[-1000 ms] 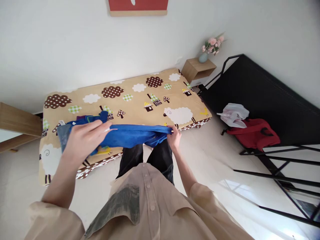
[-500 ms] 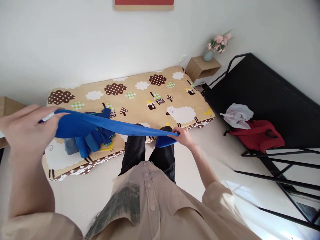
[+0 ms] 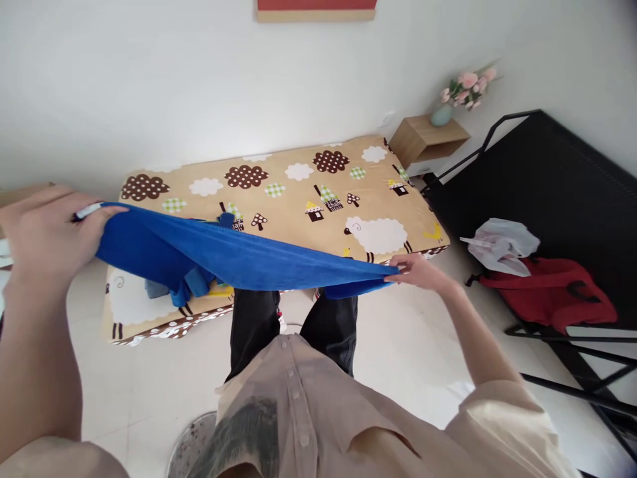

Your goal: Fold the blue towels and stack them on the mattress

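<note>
A long piece of blue cloth [image 3: 239, 255], possibly a towel, is stretched between my hands above the near side of the bed. My left hand [image 3: 52, 232] pinches its left end, where a small white tag shows by the fingers. With thumb and fingers closed, my right hand [image 3: 415, 271] grips the other end, and a fold of the cloth hangs below it. Behind the cloth, a pile of blue fabric pieces [image 3: 196, 282] lies on the bed, partly hidden.
The low bed [image 3: 298, 219] has a tan sheet printed with sheep and clouds. At right, a white plastic bag [image 3: 502, 242] and a red bag [image 3: 557, 289] rest on a black metal-framed bed. Flowers [image 3: 470, 87] stand on a wooden nightstand [image 3: 423, 136]. A round rim [image 3: 192, 441] shows at floor level.
My right hand has moved rightward, farther from my left, and the cloth is spread wider and covers more of the pile. My view has shifted slightly to the left.
</note>
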Motion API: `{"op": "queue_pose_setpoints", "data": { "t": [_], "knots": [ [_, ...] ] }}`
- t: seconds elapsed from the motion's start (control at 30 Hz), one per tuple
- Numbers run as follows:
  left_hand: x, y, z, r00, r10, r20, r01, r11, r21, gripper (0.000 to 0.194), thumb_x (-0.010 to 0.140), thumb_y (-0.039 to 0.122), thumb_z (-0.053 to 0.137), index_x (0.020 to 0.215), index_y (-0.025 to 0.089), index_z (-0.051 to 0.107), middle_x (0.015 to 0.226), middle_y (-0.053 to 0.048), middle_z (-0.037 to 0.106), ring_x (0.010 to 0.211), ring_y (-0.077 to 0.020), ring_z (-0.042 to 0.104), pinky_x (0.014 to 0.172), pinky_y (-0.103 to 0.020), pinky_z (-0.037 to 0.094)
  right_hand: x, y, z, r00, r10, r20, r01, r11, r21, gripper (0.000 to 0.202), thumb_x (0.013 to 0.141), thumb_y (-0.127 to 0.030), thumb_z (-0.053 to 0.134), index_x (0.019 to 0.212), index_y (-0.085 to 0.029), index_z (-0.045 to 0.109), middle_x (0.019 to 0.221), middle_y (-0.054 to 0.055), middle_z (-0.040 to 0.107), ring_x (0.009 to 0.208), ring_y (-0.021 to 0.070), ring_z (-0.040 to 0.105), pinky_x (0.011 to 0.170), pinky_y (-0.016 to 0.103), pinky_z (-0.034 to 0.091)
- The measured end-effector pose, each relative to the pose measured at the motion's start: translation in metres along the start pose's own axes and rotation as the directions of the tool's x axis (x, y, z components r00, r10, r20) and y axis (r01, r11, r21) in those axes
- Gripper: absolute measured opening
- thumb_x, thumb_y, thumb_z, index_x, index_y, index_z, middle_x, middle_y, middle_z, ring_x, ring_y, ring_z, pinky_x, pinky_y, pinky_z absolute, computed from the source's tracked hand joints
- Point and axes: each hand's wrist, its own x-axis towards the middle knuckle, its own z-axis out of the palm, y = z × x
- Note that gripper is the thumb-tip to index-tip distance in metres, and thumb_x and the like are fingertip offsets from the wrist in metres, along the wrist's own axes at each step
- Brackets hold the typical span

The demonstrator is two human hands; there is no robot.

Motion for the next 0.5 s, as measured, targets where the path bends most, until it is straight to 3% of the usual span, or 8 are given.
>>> {"op": "queue_pose_setpoints", "data": {
  "t": [0.1,0.2,0.27,0.33,0.43,0.5],
  "knots": [
    [0.015,0.01,0.01,0.996,0.081,-0.024,-0.08,0.996,0.042,0.061,0.095,0.063,0.05,0.091,0.008,0.076,0.088,0.001,0.066,0.092,-0.0095,0.059,0.092,-0.028,0.045,0.021,-0.002,-0.034,0.998,0.048,0.027,-0.048,0.999,0.019,0.063,0.056,-0.075,0.091,0.075,-0.017,0.073,0.072,0.01,0.072,0.062,0.017,0.063,0.06,0.031,0.047],
    [0.018,0.005,0.021,0.992,0.126,-0.012,-0.126,0.991,0.045,0.066,0.097,0.065,0.046,0.099,0.006,0.078,0.093,0.002,0.067,0.095,-0.0074,0.059,0.093,-0.026,0.044,0.044,-0.004,-0.059,0.987,0.042,-0.157,-0.056,0.994,-0.091,0.055,0.056,-0.058,0.094,0.08,-0.011,0.079,0.08,0.016,0.077,0.063,0.0141,0.066,0.064,0.032,0.046],
    [0.017,-0.003,0.029,0.988,0.151,-0.009,-0.151,0.988,0.044,0.069,0.097,0.067,0.046,0.106,0.007,0.078,0.093,0.003,0.066,0.095,-0.0057,0.058,0.093,-0.026,0.045,0.056,-0.006,-0.071,0.936,-0.046,-0.348,-0.04,0.971,-0.237,0.047,0.06,-0.046,0.093,0.081,-0.006,0.082,0.084,0.018,0.079,0.067,0.0118,0.068,0.068,0.033,0.046],
    [0.017,-0.009,0.039,0.988,0.154,-0.01,-0.153,0.986,0.058,0.078,0.094,0.073,0.043,0.107,0.005,0.079,0.09,0.003,0.064,0.091,-0.0037,0.056,0.092,-0.027,0.046,0.065,-0.005,-0.08,0.852,-0.151,-0.502,-0.049,0.93,-0.363,0.044,0.064,-0.039,0.091,0.086,-0.002,0.084,0.087,0.02,0.08,0.07,0.0105,0.07,0.07,0.033,0.045],
    [0.02,-0.013,0.058,0.991,0.134,-0.001,-0.133,0.988,0.073,0.092,0.087,0.081,0.039,0.107,0.001,0.078,0.087,0.004,0.062,0.086,-0.0003,0.054,0.09,-0.031,0.046,0.072,0.0,-0.096,0.777,-0.225,-0.588,-0.097,0.88,-0.465,0.043,0.074,-0.037,0.086,0.095,0.001,0.084,0.092,0.02,0.081,0.079,0.0122,0.076,0.073,0.033,0.046],
    [0.022,-0.013,0.076,0.991,0.131,0.012,-0.132,0.99,0.041,0.095,0.084,0.082,0.038,0.107,0.0,0.079,0.088,0.004,0.063,0.086,0.0006,0.055,0.091,-0.032,0.045,0.072,0.005,-0.109,0.781,-0.231,-0.58,-0.124,0.853,-0.507,0.041,0.084,-0.037,0.078,0.097,0.002,0.084,0.095,0.02,0.081,0.086,0.0137,0.078,0.075,0.034,0.046]
  ]
}}
